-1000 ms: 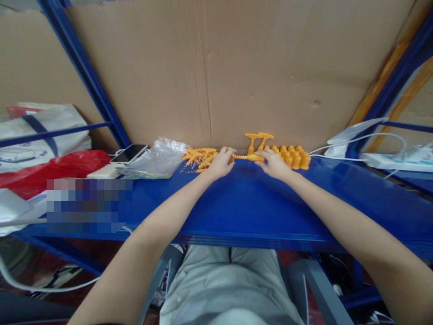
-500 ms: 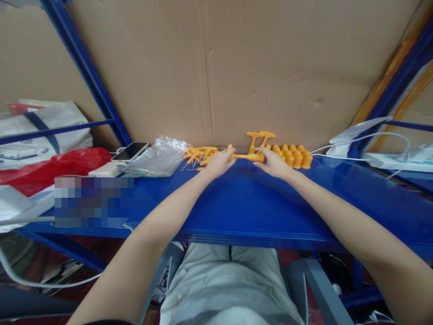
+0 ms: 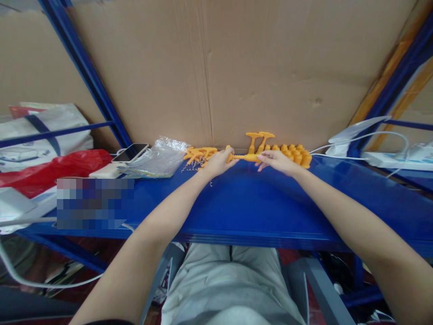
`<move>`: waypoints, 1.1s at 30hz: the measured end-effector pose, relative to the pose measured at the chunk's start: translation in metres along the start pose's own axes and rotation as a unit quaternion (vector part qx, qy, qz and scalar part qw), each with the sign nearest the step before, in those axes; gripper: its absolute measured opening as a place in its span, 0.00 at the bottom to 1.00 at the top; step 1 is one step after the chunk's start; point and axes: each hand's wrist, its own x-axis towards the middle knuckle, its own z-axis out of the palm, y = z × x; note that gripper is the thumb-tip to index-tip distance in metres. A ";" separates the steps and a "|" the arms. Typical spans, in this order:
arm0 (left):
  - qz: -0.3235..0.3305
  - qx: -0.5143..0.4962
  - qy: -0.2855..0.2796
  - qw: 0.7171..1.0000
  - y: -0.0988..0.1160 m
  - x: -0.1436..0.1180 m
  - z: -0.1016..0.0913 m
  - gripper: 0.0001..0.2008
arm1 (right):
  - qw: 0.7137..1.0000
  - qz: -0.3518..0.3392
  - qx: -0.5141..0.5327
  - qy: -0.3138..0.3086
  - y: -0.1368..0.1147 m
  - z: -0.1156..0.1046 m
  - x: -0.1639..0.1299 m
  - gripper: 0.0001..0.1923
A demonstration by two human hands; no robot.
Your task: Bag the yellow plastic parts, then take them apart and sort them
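Head view: your left hand (image 3: 216,163) and right hand (image 3: 275,161) are closed on either end of the ribbed orange plastic rod (image 3: 244,157), now lifted slightly off the glossy blue metal worktop (image 3: 243,203), beside the cluster of orange plastic caps (image 3: 296,155); you've shifted your right hand's grip.

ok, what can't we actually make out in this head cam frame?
- Orange threaded rod: both ends are covered by the left hand and right hand.
- Small springs: too small to count.
- Pixelated patch on the blue shelf: its content is blurred.
- Orange caps: partly behind the right hand.
- White power strip: cut off by the right edge.
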 end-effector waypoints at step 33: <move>-0.044 -0.013 -0.028 0.999 0.009 -0.002 -0.002 0.09 | 0.988 0.088 0.128 -0.007 -0.004 0.001 -0.007 0.10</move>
